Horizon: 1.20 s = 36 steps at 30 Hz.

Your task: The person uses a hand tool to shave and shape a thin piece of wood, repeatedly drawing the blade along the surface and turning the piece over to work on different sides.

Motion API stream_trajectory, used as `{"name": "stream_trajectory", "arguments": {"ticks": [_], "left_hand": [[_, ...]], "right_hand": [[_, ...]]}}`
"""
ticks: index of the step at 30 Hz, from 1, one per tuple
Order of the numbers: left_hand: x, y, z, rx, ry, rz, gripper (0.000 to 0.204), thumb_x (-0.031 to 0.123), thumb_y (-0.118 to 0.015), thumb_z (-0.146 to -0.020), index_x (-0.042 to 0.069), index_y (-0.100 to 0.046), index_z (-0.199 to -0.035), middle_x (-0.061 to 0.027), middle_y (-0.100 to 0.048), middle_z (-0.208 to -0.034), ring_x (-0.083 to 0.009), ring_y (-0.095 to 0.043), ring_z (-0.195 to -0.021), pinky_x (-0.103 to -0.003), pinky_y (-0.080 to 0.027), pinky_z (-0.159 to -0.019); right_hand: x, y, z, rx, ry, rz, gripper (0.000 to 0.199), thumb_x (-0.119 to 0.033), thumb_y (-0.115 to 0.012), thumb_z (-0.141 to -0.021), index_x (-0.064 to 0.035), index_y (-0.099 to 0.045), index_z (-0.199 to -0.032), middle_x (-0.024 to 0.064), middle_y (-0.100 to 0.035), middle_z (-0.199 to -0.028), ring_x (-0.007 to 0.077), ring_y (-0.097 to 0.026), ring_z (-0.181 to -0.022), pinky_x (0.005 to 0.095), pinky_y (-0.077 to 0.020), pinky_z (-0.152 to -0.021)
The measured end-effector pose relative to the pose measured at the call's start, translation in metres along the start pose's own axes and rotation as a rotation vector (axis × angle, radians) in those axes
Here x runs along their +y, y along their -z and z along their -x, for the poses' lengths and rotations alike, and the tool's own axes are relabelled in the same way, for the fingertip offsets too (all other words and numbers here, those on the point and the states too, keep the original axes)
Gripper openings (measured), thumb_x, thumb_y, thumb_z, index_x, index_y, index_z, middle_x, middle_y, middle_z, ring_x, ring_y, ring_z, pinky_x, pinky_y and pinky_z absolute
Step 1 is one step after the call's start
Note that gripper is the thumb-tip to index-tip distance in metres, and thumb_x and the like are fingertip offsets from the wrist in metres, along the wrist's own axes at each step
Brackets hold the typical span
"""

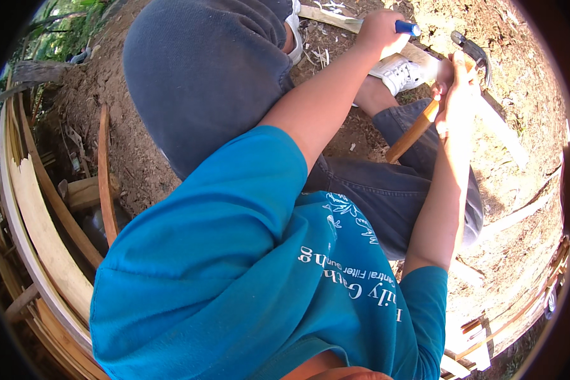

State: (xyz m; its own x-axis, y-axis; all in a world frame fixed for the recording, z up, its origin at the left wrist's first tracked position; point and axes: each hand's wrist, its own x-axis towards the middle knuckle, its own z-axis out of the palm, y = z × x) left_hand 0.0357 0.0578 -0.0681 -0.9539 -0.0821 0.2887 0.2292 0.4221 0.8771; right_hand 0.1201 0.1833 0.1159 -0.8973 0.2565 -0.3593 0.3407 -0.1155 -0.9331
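Note:
My left hand [381,35] is closed around a tool with a blue handle [408,28], likely a chisel. The handle's butt sticks out to the right of the fist, and its working end is mostly hidden. My right hand [457,98] is wrapped round a claw hammer [414,131] partway along its wooden handle. The dark hammer head lies just beyond the fingers, to the right of the blue butt and apart from it. A pale wooden strip [328,16] runs beneath both hands, over the ground by my shoes.
Light wood shavings [323,58] lie on the bare soil around my white shoe [399,74]. My bent knee [202,82] in dark trousers rises at upper left. Long split planks [44,221] are stacked along the left. More wood pieces [465,364] lie at lower right.

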Motion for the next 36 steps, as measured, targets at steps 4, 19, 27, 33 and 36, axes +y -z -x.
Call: {"name": "stream_trajectory", "arguments": {"ticks": [4,19,27,33,36], "left_hand": [[0.008,-0.003,0.003,-0.044,0.055,0.017,0.019,0.024,-0.080,-0.075,0.009,-0.075,-0.086,-0.0147,-0.070,-0.084,-0.0371,-0.068,-0.085,-0.046,-0.054,-0.076],[0.006,0.005,0.008,-0.078,0.000,-0.077,0.018,0.023,-0.078,-0.077,0.007,-0.074,-0.085,-0.0143,-0.070,-0.084,-0.0366,-0.068,-0.085,-0.045,-0.055,-0.077],[0.031,0.031,0.004,-0.121,0.065,0.156,0.008,0.012,-0.068,-0.082,0.006,-0.071,-0.086,-0.0214,-0.067,-0.087,-0.0413,-0.066,-0.089,-0.048,-0.051,-0.078],[0.031,0.029,0.000,-0.161,0.138,0.144,0.010,0.014,-0.067,-0.086,0.005,-0.071,-0.087,-0.0215,-0.069,-0.092,-0.0404,-0.067,-0.092,-0.047,-0.051,-0.079],[0.043,0.038,0.005,-0.131,0.105,0.112,0.012,0.016,-0.067,-0.086,0.005,-0.071,-0.086,-0.0216,-0.069,-0.091,-0.0407,-0.067,-0.091,-0.048,-0.051,-0.079]], "right_hand": [[0.028,0.002,-0.004,-0.043,-0.034,0.106,0.017,-0.025,-0.061,-0.106,-0.0091,-0.058,-0.101,-0.0018,-0.052,-0.073,0.0047,-0.043,-0.051,0.0215,-0.0377,-0.044],[0.036,-0.006,-0.009,-0.077,-0.042,0.100,0.019,-0.024,-0.062,-0.105,-0.0129,-0.053,-0.093,-0.0035,-0.050,-0.066,0.0042,-0.041,-0.046,0.0217,-0.0358,-0.042],[0.035,-0.012,-0.006,-0.038,-0.021,0.013,0.019,-0.024,-0.063,-0.104,-0.0128,-0.054,-0.092,-0.0024,-0.051,-0.067,0.0050,-0.042,-0.046,0.0226,-0.0364,-0.040],[0.037,-0.009,-0.007,-0.036,-0.050,0.164,0.021,-0.024,-0.062,-0.105,-0.0118,-0.051,-0.092,-0.0021,-0.050,-0.068,0.0047,-0.042,-0.046,0.0227,-0.0348,-0.040],[0.037,-0.011,-0.007,0.080,-0.059,-0.097,0.020,-0.023,-0.062,-0.104,-0.0124,-0.051,-0.091,-0.0024,-0.050,-0.068,0.0046,-0.041,-0.046,0.0222,-0.0348,-0.040]]}}
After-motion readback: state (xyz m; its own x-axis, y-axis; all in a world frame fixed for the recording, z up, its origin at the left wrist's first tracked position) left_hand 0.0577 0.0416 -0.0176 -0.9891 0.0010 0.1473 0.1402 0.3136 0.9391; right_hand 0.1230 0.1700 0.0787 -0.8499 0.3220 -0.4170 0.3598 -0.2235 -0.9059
